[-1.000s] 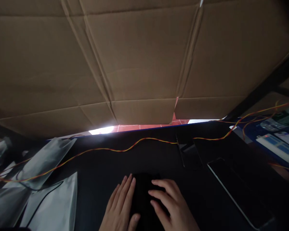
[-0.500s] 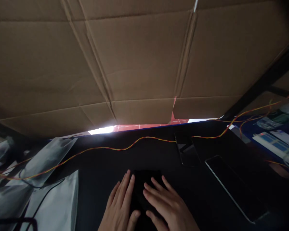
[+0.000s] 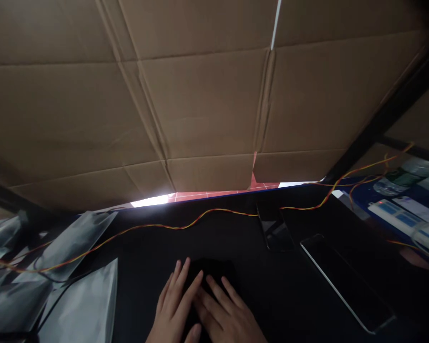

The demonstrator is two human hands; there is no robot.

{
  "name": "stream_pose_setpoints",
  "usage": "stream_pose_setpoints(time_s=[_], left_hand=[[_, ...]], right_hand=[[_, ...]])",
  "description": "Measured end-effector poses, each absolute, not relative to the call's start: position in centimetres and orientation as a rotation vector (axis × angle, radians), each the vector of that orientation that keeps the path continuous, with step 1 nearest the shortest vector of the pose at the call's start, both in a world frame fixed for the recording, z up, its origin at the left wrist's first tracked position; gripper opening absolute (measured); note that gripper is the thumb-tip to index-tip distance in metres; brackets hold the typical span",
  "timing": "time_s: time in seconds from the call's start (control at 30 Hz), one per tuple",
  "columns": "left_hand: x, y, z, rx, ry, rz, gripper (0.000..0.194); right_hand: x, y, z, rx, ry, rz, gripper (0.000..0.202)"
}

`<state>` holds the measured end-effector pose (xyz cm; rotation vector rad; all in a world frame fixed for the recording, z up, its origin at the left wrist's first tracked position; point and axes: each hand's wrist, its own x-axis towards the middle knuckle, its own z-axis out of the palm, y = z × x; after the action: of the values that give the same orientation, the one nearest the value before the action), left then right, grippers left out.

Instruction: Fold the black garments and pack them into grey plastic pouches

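Note:
A black, cloth-like item (image 3: 214,267) lies on the black table (image 3: 143,267), hard to tell from its surface. My left hand (image 3: 173,302) rests flat on its left side, fingers stretched forward and apart. Over its middle and right part lies my right hand (image 3: 227,309), palm down with fingers spread. The fingertips of both hands nearly meet at the centre, and the left index finger comes close to the right hand's fingers. Neither hand grips anything that shows. What lies beneath the palms is hidden.
Clear plastic bags (image 3: 87,300) lie at the left. A dark phone (image 3: 273,228) and a larger dark slab (image 3: 346,283) are on the right. A red-yellow wire (image 3: 178,227) crosses the table. Cardboard (image 3: 203,105) stands behind; a bottle (image 3: 393,186) is far right.
My right hand has moved left, closer to my left hand. The left hand's fingers have spread wider. The view has tilted slightly, and the black item's far edge looks more rounded.

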<state>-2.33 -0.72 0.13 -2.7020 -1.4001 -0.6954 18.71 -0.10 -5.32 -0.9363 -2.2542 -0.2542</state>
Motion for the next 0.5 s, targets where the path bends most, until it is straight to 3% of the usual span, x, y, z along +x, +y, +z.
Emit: stream_pose_setpoints(time_s=[0.23, 0.4, 0.5], left_hand=[[-0.8, 0.3, -1.9, -2.476, -1.23, -0.514, 0.071], [-3.8, 0.1, 0.4, -2.427, -1.152, -0.53, 0.055], [-8.8, -1.2, 1.2, -2.233, -1.425, -0.599, 0.044]], right_hand=[[21.6, -1.0, -3.7, -1.076, -2.028, 0.059, 0.034], [23.8, 0.2, -2.1, -0.726, -2.345, -0.196, 0.031], [22.9, 0.4, -3.8, -0.784, -2.316, -0.225, 0.038]])
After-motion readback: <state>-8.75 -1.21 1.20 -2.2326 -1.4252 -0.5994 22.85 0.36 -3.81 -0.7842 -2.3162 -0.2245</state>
